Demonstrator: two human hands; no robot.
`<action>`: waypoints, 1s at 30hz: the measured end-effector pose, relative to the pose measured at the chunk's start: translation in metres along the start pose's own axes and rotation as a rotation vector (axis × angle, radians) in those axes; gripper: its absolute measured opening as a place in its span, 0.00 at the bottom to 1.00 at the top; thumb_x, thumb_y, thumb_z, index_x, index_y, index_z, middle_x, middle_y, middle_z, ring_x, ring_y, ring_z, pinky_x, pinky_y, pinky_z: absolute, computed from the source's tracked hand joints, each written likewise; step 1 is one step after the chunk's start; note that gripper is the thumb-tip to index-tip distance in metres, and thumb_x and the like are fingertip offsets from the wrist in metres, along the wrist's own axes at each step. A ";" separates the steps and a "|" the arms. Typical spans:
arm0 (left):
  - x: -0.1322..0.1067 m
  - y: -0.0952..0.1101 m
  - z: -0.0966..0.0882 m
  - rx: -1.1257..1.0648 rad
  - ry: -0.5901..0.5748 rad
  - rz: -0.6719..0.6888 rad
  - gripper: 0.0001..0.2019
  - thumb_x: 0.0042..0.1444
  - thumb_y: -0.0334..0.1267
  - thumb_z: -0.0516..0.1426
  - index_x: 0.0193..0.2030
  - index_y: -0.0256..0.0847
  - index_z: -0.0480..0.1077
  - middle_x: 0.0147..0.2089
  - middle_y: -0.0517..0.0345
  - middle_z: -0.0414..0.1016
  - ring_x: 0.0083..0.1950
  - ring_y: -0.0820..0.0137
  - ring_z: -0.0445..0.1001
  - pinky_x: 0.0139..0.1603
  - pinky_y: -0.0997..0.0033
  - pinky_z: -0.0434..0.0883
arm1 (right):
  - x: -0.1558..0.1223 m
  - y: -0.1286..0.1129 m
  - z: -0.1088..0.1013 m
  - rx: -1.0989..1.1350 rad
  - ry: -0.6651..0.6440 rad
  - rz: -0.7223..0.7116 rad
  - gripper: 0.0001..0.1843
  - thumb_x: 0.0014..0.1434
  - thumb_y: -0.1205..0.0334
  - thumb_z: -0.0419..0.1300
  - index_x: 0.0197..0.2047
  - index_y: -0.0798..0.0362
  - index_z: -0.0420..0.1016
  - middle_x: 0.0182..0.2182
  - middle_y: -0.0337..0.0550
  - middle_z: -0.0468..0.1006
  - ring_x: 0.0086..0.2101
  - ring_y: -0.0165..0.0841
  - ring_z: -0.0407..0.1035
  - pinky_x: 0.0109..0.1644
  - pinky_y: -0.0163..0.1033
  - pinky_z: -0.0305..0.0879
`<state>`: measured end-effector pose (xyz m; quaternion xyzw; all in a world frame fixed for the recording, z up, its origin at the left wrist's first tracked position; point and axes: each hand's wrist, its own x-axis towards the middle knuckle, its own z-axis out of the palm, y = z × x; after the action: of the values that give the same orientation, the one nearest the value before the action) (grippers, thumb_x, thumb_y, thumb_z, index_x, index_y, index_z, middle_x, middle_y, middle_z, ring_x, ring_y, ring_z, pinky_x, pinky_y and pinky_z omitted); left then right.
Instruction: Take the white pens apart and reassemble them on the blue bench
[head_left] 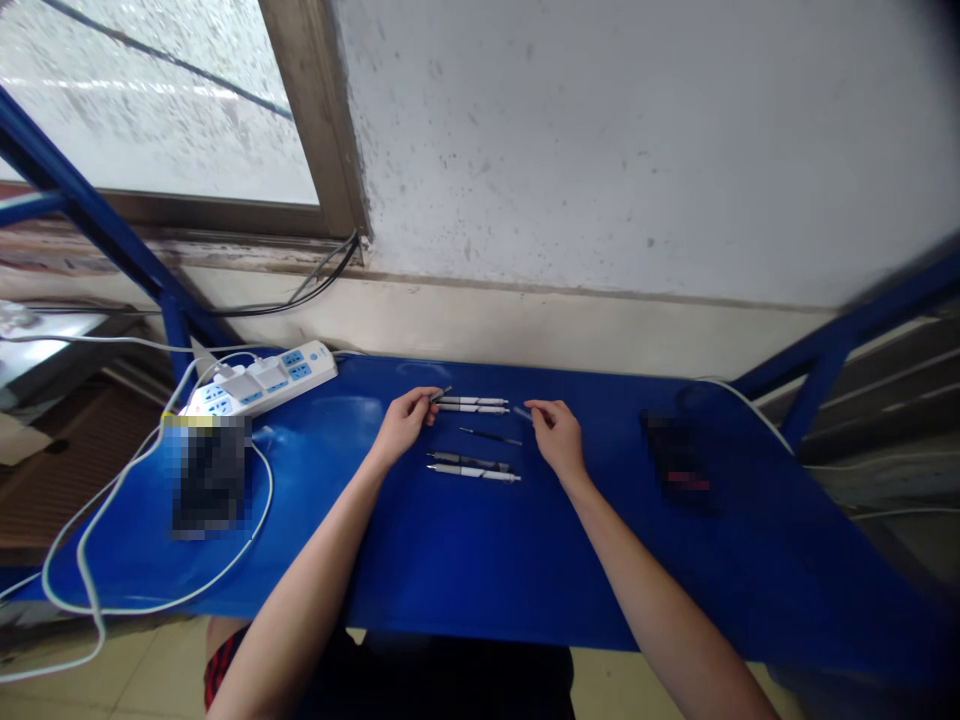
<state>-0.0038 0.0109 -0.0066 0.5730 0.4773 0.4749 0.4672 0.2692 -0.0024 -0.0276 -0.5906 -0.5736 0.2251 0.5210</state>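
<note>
Left hand [409, 418] pinches a small dark part [441, 394] at the left ends of two white pens [480, 408]; right hand [556, 432] pinches a greyish part [523, 411] just beyond their right ends. Thin refill [490, 436] lies between the hands, dark pen [469, 461] and lower white pen [474, 472] nearer the body. Judgement: small parts want light fingertip pressure, held level and low over the blue table [480, 560], wrists clear of the refill, which probably rolls easily

Bare forearms [319, 555] extended, left hand [406, 422] and right hand [558, 437] pinched, apart
</note>
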 end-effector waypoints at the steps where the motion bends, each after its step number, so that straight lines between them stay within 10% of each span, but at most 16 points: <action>1: 0.000 0.000 0.000 0.000 -0.001 0.000 0.16 0.59 0.43 0.52 0.48 0.36 0.73 0.31 0.57 0.74 0.28 0.73 0.68 0.34 0.71 0.67 | 0.000 0.000 0.000 -0.021 0.006 -0.020 0.10 0.56 0.60 0.57 0.35 0.48 0.81 0.33 0.44 0.73 0.30 0.36 0.66 0.39 0.44 0.63; 17: -0.003 0.006 0.002 0.111 -0.054 0.019 0.17 0.60 0.44 0.49 0.47 0.35 0.72 0.30 0.57 0.72 0.28 0.73 0.69 0.33 0.72 0.67 | -0.004 -0.010 0.004 -0.294 -0.056 -0.286 0.10 0.60 0.64 0.55 0.41 0.52 0.76 0.37 0.47 0.72 0.38 0.39 0.68 0.46 0.46 0.66; 30: -0.007 0.016 0.003 0.100 -0.034 0.016 0.19 0.64 0.49 0.48 0.48 0.37 0.71 0.17 0.67 0.57 0.18 0.76 0.55 0.22 0.76 0.54 | -0.016 -0.022 0.011 -0.343 -0.409 -0.450 0.03 0.59 0.65 0.59 0.33 0.50 0.74 0.32 0.43 0.74 0.37 0.38 0.66 0.49 0.48 0.65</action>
<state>0.0003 0.0019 0.0077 0.6074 0.4880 0.4444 0.4421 0.2460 -0.0177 -0.0179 -0.4710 -0.8115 0.1187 0.3249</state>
